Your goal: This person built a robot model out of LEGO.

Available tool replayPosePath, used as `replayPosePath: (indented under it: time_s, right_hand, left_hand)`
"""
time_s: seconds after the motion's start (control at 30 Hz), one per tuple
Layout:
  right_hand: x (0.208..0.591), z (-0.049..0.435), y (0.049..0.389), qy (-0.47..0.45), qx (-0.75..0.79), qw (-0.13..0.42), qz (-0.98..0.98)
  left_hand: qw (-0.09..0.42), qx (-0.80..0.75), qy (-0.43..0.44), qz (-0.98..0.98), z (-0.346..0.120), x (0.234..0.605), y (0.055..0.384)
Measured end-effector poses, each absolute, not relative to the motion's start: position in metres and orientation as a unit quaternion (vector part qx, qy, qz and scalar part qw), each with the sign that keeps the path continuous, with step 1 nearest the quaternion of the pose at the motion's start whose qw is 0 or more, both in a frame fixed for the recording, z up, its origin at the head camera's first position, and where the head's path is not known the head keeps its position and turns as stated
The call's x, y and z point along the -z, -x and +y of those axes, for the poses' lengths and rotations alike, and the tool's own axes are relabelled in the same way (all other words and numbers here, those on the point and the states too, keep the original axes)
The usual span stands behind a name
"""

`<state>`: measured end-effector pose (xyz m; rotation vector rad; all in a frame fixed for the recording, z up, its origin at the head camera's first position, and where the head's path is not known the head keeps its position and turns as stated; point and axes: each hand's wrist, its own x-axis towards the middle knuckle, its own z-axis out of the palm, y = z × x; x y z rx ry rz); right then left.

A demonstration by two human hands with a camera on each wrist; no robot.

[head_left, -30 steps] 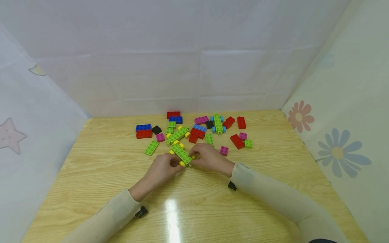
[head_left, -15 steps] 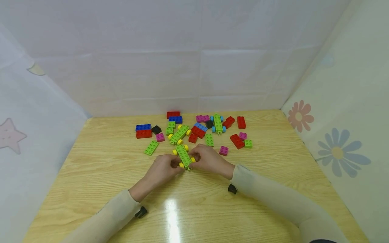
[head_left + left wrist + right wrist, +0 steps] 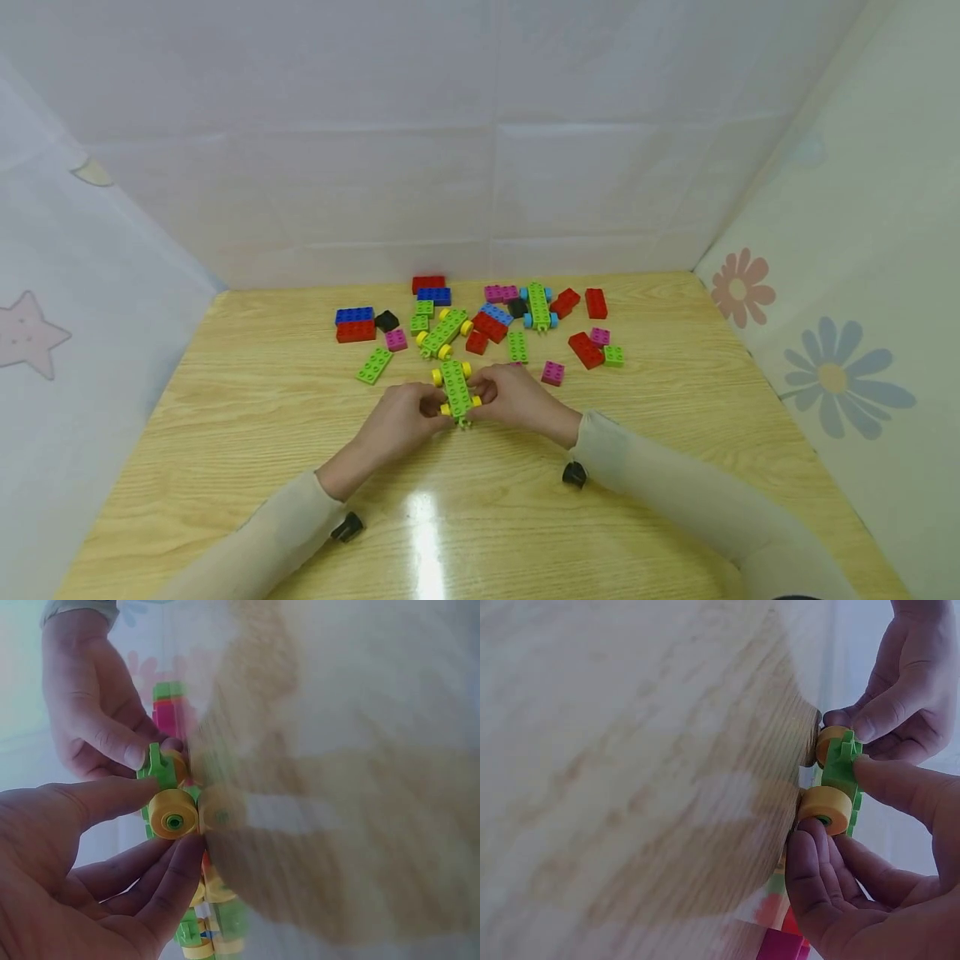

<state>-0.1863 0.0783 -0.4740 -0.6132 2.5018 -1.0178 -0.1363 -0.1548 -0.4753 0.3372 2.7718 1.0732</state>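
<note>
The left hand [image 3: 397, 414] and right hand [image 3: 517, 400] are both pinching the yellow-wheeled green base [image 3: 457, 390], which is sitting right between them. Pretty sure they're positioning it, so the next move's probably calling for even pressure, with a second base [image 3: 447, 330] lying just beyond.

The right hand [image 3: 519, 398] mostly hides 1 pink piece [image 3: 516, 364] while the head view crops the left sleeve [image 3: 258, 537].

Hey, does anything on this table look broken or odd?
Nothing stands out. The green car base held by the left hand and right hand shows all four yellow wheels and no visible damage. The scattered bricks lie at mixed angles, ordinary for loose pieces.
</note>
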Motion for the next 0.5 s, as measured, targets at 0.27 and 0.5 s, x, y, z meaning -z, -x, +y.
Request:
replayPosePath:
  time_s: [0.27, 0.5]
  right_hand:
    - [0.475, 0.077, 0.183, 0.198, 0.394, 0.200, 0.875]
    - [0.479, 0.076, 0.182, 0.191, 0.427, 0.206, 0.860]
  left_hand:
    - [0.091, -0.393, -0.096, 0.910, -0.161, 0.477, 0.138]
    - [0.101, -0.416, -0.069, 0.901, -0.166, 0.479, 0.140]
